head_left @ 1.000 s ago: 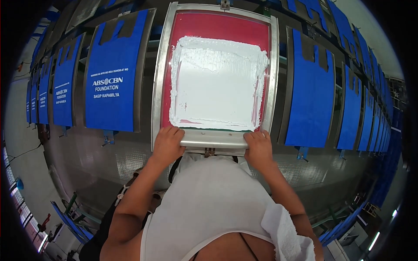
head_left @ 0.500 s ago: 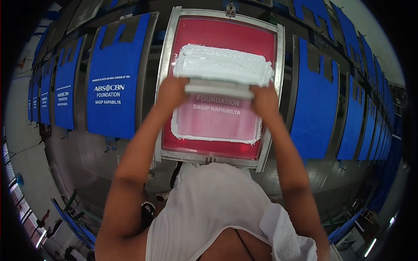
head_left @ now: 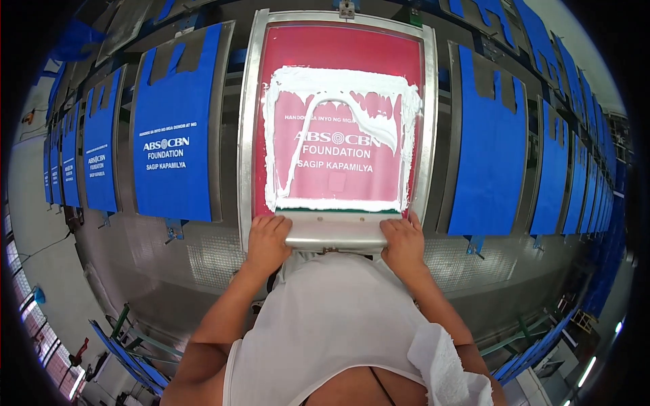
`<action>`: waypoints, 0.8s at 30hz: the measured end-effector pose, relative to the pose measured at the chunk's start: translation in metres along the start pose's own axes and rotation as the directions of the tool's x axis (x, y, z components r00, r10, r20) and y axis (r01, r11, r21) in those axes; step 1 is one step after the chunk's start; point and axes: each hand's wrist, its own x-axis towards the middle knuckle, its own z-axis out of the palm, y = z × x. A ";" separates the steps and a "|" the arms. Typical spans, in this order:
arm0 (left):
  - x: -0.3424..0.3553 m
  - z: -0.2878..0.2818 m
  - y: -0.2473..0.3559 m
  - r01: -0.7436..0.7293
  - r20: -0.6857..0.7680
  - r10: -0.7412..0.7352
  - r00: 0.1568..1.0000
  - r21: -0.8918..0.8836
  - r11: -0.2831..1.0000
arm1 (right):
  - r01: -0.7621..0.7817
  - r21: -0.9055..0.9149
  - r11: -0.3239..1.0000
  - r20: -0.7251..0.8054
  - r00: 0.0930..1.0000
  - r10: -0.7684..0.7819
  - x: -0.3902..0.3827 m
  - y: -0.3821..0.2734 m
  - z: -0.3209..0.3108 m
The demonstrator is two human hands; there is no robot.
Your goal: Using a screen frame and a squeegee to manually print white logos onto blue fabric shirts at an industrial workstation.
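My left hand (head_left: 269, 238) and my right hand (head_left: 404, 242) grip the two ends of a wide metal squeegee (head_left: 335, 231), fingers wrapped over it. The squeegee lies across the near end of a screen printing frame (head_left: 249, 135) with a silver metal border. Its dark green blade edge touches the red mesh (head_left: 338, 47). White ink (head_left: 318, 80) rings the pink stencil area, thick along the far edge and sides, with a line of it along the blade. A curved streak of ink crosses the white lettering in the middle.
Blue bag panels (head_left: 172, 128) lie on boards in a row to the left, several with white print. More plain blue panels (head_left: 489, 149) line the right. A metal hinge clamp (head_left: 347, 9) is at the frame's far end. A white towel (head_left: 447, 365) hangs by my right arm.
Both hands have drawn the squeegee from the middle of the screen to its near end. The lettering and a curved ink streak are uncovered, and the squeegee is tilted differently.
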 end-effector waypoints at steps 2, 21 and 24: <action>0.025 0.007 -0.023 -0.020 -0.084 0.022 0.996 0.025 0.999 | 0.036 -0.014 0.999 -0.143 0.989 -0.038 0.023 0.006 0.002; -0.001 -0.006 0.004 0.024 0.015 -0.023 1.000 -0.040 0.999 | 0.020 -0.051 0.998 -0.021 1.000 -0.022 -0.007 -0.005 0.004; 0.034 0.001 -0.026 -0.047 -0.087 0.050 0.995 0.027 0.999 | 0.035 -0.028 0.999 -0.160 0.986 -0.039 0.019 0.002 0.001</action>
